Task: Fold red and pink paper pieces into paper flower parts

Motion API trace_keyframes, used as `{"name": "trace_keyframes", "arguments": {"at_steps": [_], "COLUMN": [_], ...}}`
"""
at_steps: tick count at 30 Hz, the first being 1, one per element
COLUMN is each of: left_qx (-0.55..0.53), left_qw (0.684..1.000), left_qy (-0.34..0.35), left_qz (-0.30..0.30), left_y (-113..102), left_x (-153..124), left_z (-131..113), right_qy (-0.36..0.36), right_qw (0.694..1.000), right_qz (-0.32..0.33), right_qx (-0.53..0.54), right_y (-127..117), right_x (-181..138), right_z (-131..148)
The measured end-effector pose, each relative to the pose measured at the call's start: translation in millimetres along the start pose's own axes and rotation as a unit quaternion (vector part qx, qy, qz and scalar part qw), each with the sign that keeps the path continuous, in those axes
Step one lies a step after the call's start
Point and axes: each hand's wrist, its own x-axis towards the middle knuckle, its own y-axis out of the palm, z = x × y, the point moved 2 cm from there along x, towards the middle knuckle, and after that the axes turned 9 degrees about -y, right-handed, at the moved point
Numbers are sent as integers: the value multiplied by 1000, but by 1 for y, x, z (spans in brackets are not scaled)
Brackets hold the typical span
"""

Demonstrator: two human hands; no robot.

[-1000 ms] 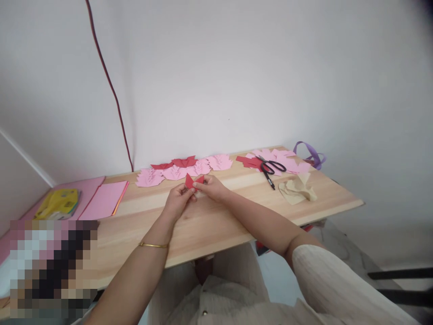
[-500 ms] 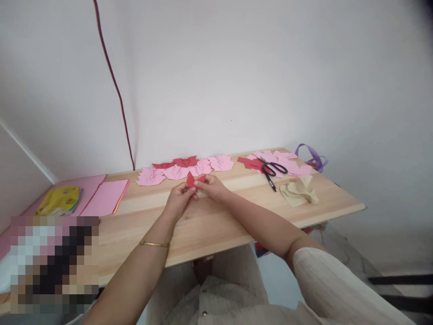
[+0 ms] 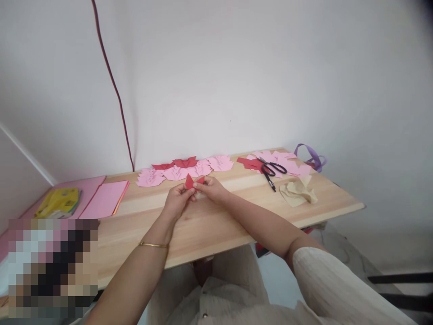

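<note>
Over the desk (image 3: 203, 225), mid-width, near the far edge: both hands meet on one small piece of red paper (image 3: 192, 181).

- Left hand (image 3: 178, 201): fingers pinched on the lower left of the red paper.
- Right hand (image 3: 211, 189): fingers pinched on its right end. Neither hand is free.
- Position: the paper is held just above the desk and just in front of a row of pink cut-outs (image 3: 176, 173); I cannot tell whether it touches the wood.
- Orientation: the long axis runs left to right, from one hand to the other. Two pointed tips stand up and lean away, toward the wall. Folds are too small to read.

Risks (judgement):
- The paper is thin and gripped at both ends, so pulling the hands apart could tear it at the notch between the tips.
- An uneven pinch could set a crease off line.
- The knuckles are near the pink cut-outs, and a forward push could shift that row.

Also present: scissors (image 3: 273, 168) and pen (image 3: 269, 180) well to the right, crumpled tan paper (image 3: 297, 192) beside them, and pink sheets (image 3: 104, 198) at far left.
</note>
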Motion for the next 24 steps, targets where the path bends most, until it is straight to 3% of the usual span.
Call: {"name": "trace_keyframes", "arguments": {"at_steps": [10, 24], "left_qx": [-19, -2], "left_qw": [999, 999], "left_qy": [-31, -31], "left_qz": [23, 11], "left_y": [3, 2], "left_x": [-2, -1], "left_z": [0, 2], "right_qy": [3, 28], "right_qw": [1000, 999], "right_qz": [-16, -16], "right_qx": [-1, 3], "right_y": [-3, -4], "right_x": [2, 2], "right_z": [-1, -4]}}
